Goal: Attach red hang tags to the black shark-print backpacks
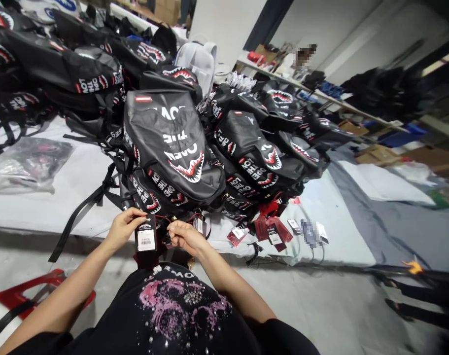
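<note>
A black hang tag point(146, 242) with a white barcode sticker is pinched at its top between the thumb and fingers of my left hand point(125, 228). My right hand point(187, 237) is closed in a pinch just to the right of the tag. What those fingertips hold is too small to make out. Thin red cord runs from the top of the tag toward the front of the black backpack point(165, 133), which lies in front of both hands, on top of other backpacks. It has white lettering and a shark-mouth print.
More black backpacks point(254, 138) are piled to the right and back left on the white table point(342, 231). Red and black tags point(272, 231) lie near the front edge. A clear plastic bag point(28, 165) lies at left. A red frame point(32, 291) stands below the table.
</note>
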Tool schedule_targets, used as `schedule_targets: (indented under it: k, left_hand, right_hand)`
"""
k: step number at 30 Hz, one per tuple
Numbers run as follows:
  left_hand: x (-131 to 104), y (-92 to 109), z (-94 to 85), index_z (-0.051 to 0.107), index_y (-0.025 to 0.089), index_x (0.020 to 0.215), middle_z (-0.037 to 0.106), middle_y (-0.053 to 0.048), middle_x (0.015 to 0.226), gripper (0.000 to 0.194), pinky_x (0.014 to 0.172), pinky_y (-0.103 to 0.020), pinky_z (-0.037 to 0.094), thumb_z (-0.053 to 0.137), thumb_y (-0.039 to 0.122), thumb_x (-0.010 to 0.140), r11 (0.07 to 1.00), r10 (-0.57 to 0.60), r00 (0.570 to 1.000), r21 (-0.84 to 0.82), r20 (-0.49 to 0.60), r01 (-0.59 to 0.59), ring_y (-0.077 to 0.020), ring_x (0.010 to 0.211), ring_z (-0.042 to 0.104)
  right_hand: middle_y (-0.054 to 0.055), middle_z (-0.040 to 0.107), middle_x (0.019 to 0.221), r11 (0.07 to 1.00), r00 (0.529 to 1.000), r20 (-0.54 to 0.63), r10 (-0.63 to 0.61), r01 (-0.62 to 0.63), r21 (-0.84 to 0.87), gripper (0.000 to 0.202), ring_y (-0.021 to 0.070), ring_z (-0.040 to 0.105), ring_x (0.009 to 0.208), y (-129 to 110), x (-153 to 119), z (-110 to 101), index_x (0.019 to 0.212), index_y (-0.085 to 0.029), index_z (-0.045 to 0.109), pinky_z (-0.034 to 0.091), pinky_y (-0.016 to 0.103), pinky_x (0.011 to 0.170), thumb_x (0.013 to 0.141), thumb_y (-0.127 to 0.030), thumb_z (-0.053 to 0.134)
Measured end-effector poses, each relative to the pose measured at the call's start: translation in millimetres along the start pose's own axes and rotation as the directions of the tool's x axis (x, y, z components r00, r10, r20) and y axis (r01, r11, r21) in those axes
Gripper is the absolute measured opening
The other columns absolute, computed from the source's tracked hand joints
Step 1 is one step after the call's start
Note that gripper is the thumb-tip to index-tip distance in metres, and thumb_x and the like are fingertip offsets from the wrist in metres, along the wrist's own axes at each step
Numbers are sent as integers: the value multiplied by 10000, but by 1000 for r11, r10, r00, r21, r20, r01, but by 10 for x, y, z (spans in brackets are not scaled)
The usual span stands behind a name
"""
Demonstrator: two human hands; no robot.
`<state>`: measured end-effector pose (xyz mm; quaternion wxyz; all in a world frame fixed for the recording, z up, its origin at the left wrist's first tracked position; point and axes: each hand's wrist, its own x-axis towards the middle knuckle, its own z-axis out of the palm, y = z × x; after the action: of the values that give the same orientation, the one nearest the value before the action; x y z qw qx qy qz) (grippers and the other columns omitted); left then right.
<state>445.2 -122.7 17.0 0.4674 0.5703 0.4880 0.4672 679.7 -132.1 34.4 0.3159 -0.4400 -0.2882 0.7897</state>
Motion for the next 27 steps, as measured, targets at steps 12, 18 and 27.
schedule_targets:
  k: [12,18,27]
  left_hand:
    - [-14,127,397,676,211,865,652,-2,888,165,835,-308,401,556,310,917,836,376,906,350,195,-422,-158,877,566]
    - [19,-103,531,689,217,876,641,-27,902,314,832,-334,435,516,479,894,927,110,973,333,203,-174,-202,876,583]
    - [89,-280,578,734,252,853,675,-41,954,408,901,-411,486,567,609,746,935,63,990,341,128,-103,-271,943,629]
  right_hand:
    - [-19,499,561,891,894,-202,-399,326,-316,271,70,408,483,43,176,215,746,-129,557,295,210,490,660,-372,639]
    - [-8,510,588,854,818,-275,-506,430,-292,122,81,463,543,118,270,212,715,-115,567,363,212,561,676,-228,593]
    - [13,536,863,819,766,-311,-563,466,-334,118,45,515,519,206,376,152,713,-99,585,420,178,489,716,-206,636]
